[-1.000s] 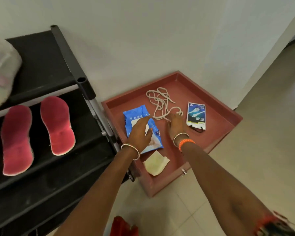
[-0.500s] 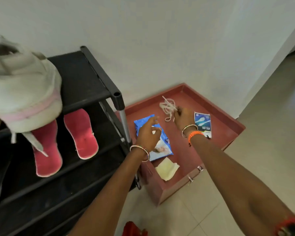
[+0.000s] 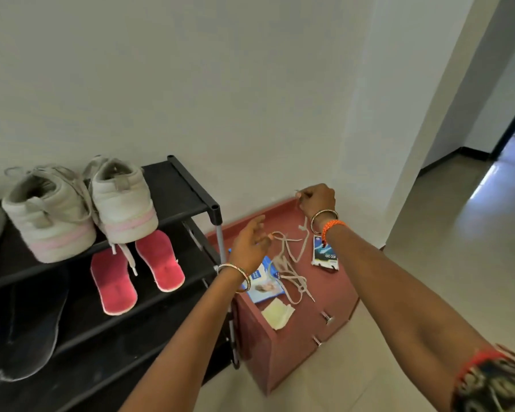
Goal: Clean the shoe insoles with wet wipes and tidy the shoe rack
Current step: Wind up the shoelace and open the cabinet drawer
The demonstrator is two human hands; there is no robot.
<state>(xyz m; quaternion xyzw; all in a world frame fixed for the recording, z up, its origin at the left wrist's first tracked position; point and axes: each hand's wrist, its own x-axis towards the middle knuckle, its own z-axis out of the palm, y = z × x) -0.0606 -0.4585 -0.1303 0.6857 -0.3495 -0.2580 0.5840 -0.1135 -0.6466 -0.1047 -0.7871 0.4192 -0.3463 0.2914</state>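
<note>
I've lifted the shoelace point(image 3: 290, 257) off the red cabinet point(image 3: 333, 295), my right hand point(image 3: 315, 200) pinching its end high, my left hand point(image 3: 252, 245) loose-fingered beside it, so relacing the shoes point(image 3: 81, 209) on the rack point(image 3: 179, 191) seems next.

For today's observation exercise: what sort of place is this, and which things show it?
Probably a home hallway or entryway: a black shoe rack against the wall holds sneakers, beside a small red cabinet on tiled floor.

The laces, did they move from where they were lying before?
Yes. The laces lay bunched on the red cabinet top; now the right hand pinches one end and has lifted it toward the wall, so they hang stretched above the wipes pack.
</note>
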